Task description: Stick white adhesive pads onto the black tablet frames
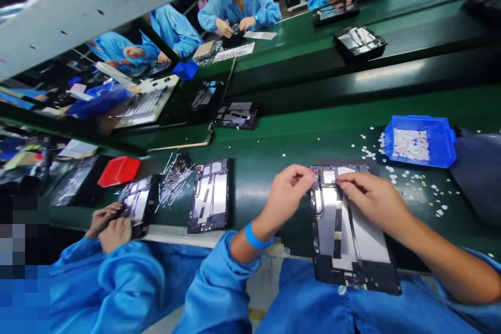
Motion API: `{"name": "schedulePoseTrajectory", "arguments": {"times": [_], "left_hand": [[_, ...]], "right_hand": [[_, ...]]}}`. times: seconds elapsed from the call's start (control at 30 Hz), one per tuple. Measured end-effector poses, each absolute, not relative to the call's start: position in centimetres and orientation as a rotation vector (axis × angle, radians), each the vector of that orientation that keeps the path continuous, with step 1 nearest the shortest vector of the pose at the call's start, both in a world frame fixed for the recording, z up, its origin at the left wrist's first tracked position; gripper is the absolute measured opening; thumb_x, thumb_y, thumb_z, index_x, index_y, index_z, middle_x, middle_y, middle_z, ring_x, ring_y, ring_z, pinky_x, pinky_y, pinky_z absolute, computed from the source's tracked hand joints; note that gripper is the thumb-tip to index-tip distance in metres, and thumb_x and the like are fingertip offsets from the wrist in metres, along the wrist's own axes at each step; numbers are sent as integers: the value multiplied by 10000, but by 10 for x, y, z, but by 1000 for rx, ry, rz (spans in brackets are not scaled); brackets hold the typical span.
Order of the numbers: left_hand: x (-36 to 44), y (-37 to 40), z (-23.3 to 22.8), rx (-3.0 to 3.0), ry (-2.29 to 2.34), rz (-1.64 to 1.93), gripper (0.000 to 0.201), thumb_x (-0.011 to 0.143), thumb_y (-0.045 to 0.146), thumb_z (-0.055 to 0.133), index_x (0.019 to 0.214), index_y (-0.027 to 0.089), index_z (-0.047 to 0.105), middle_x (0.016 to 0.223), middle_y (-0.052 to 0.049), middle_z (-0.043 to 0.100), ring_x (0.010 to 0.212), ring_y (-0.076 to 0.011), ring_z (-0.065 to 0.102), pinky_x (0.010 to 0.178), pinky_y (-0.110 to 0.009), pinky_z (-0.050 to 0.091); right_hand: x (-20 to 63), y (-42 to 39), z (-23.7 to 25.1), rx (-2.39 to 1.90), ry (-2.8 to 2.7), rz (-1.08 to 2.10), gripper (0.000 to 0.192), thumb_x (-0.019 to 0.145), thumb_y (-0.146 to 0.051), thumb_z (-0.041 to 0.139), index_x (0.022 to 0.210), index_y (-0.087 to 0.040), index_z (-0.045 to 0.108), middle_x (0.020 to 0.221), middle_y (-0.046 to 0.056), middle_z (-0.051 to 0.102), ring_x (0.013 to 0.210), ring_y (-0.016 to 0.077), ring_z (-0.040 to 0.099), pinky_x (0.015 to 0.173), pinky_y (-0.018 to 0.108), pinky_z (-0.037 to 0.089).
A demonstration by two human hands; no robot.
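Observation:
An opened tablet, its silver battery plates and black frame showing, lies at the bench's near edge before me. At its top left corner, my left hand, with a blue wristband, has thumb and forefinger pinched together; whatever sits between them is too small to make out. My right hand reaches over the upper right part, fingertips pinched near the top middle of the tablet. What those fingertips hold, if anything, is hidden. Right of the tablet stands a blue bin of small white pieces, with more scattered around it.
Another opened tablet lies to my left beside a pile of thin strips. A co-worker's hands handle a tablet farther left, near a red bin. Several co-workers sit across the green bench. A dark sheet lies far right.

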State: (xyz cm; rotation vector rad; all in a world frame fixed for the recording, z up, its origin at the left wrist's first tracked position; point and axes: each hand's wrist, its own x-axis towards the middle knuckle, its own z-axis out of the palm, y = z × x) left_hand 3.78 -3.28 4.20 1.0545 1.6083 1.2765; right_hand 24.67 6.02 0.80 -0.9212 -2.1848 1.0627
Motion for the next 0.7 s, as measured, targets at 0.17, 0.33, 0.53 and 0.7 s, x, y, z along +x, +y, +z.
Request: {"name": "schedulePoseTrajectory", "arguments": {"times": [0.17,0.33,0.53,0.7], "left_hand": [[3,-34,39,1831,1769,893,105,974,190,597,885,208,649,1157,-63,793,1068,-223,685,990,-413,496],[7,-27,25,2211,1782,485,145,1008,184,550,913,208,657,1350,-70,746,1132,-259,657,983,-447,505],[10,-21,26,2390,1823,331,152,1023,196,550,1026,184,701,1363,-72,737,1170,-274,631,996,-448,500],[15,-20,30,2451,1746,217,223,1021,148,504,1105,168,710,1415,-133,696,1176,-302,628,967,-473,489]], "right_hand": [[238,96,0,-611,-2600,327,337,1055,-187,498,1260,-205,764,1067,80,767,920,231,658,836,364,498],[230,104,-1,-395,-2758,37,374,1014,-120,537,1310,-220,743,1026,85,718,809,221,530,737,350,407],[233,104,0,-346,-2812,-77,351,1013,-147,551,1315,-183,726,1034,111,693,837,236,507,731,365,370],[233,103,1,-343,-2830,-80,357,1013,-144,543,1330,-167,706,1044,108,691,861,242,506,730,369,367]]}}
